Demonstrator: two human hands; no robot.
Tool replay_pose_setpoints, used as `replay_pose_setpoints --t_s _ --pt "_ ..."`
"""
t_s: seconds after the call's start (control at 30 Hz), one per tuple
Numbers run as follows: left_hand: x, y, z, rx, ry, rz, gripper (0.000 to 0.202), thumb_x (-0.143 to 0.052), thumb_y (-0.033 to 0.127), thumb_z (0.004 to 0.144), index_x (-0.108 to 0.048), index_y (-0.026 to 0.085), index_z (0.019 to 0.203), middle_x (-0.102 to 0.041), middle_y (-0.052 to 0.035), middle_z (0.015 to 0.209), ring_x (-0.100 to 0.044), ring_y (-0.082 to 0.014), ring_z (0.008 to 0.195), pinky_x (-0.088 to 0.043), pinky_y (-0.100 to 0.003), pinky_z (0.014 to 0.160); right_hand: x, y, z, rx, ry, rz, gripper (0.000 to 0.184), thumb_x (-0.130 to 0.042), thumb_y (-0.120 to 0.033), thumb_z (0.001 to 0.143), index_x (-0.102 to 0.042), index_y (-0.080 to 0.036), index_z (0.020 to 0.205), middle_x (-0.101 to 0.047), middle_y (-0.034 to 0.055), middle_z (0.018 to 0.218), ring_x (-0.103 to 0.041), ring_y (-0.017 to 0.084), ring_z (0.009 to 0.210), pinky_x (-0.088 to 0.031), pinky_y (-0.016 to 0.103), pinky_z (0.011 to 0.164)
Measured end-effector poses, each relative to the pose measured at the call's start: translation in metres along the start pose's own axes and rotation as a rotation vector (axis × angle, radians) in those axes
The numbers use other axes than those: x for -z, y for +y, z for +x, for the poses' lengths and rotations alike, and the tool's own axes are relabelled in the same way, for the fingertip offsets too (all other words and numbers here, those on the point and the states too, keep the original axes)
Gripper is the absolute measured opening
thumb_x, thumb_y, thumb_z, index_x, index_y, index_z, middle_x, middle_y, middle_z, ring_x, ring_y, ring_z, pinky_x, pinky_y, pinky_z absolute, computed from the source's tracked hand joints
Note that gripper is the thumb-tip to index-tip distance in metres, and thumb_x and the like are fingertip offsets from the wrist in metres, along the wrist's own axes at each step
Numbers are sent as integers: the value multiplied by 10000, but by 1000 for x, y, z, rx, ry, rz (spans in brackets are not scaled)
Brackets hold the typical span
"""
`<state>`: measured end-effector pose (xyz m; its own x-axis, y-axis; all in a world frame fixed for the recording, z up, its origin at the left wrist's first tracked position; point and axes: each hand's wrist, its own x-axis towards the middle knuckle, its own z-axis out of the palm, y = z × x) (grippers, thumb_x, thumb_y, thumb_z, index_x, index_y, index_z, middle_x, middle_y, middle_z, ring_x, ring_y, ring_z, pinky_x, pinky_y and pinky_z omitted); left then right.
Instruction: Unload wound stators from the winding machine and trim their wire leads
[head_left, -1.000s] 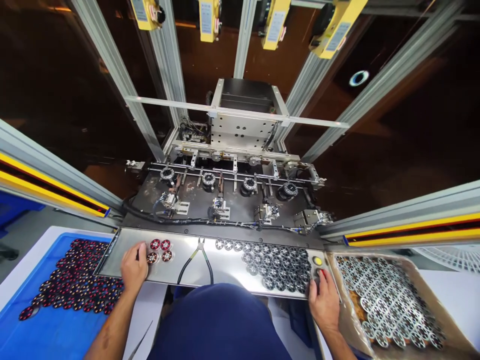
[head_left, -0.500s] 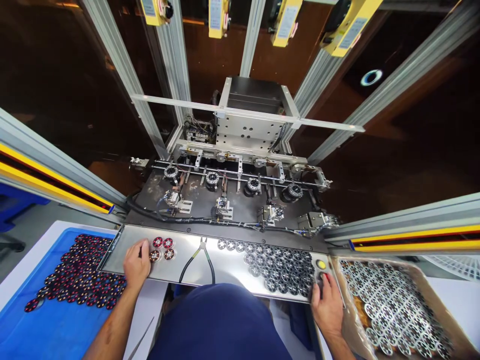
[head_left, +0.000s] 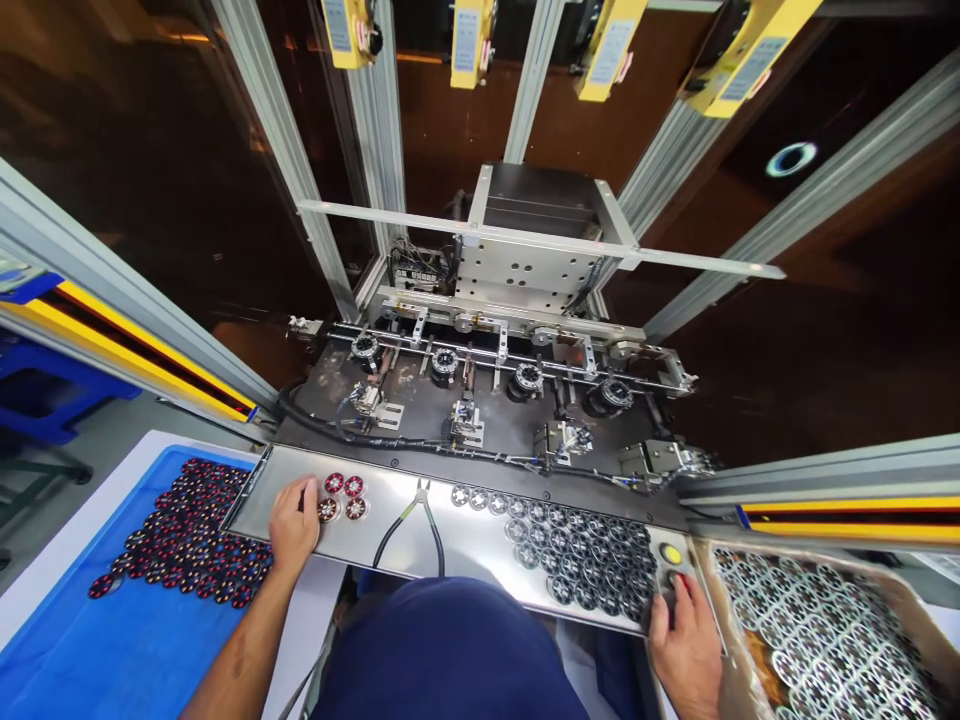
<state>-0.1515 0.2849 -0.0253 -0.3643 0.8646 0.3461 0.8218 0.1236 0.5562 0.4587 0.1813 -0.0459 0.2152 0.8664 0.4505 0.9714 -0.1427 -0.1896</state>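
Note:
My left hand (head_left: 294, 527) rests on the left part of the long metal tray (head_left: 469, 540), its fingers curled in; whatever they may hold is hidden. Just right of it lie several small round red and brown spoked discs (head_left: 354, 486). Over at the tray's right end, my right hand (head_left: 686, 640) reaches forward with fingers stretched out, thumb apart, and a fingertip at a dark and red button (head_left: 677, 578). Above that is a yellow button (head_left: 670, 553). Many silver-black spoked discs (head_left: 581, 550) lie left of this hand. Cutting pliers (head_left: 423, 495) lie mid-tray with handles spread.
Behind the tray, a machine bed (head_left: 495, 420) carries several round fixtures (head_left: 445, 366). At left, a blue tray (head_left: 150, 650) holds many dark red-marked discs (head_left: 187, 540). A plastic-lined box (head_left: 720, 590) of silver discs stands at right. Yellow safety bars (head_left: 157, 345) flank the machine.
The camera view has turned slightly, so the scene sits further right in the picture. Both hands keep their places on the tray, and the discs and pliers look unmoved.

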Motion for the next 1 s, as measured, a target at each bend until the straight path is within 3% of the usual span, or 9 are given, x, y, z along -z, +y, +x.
replay_pose_setpoints --t_s 1.0 --pt "4 3 2 6 -3 -4 377 -455 472 962 -644 151 1015 -680 -76 1037 -634 -210 994 -469 -449 939 2 -3 -1 -6 -15 12 570 -315 -443 972 -527 -18 1288 -536 261 1296 -507 374 1230 -440 554 1017"
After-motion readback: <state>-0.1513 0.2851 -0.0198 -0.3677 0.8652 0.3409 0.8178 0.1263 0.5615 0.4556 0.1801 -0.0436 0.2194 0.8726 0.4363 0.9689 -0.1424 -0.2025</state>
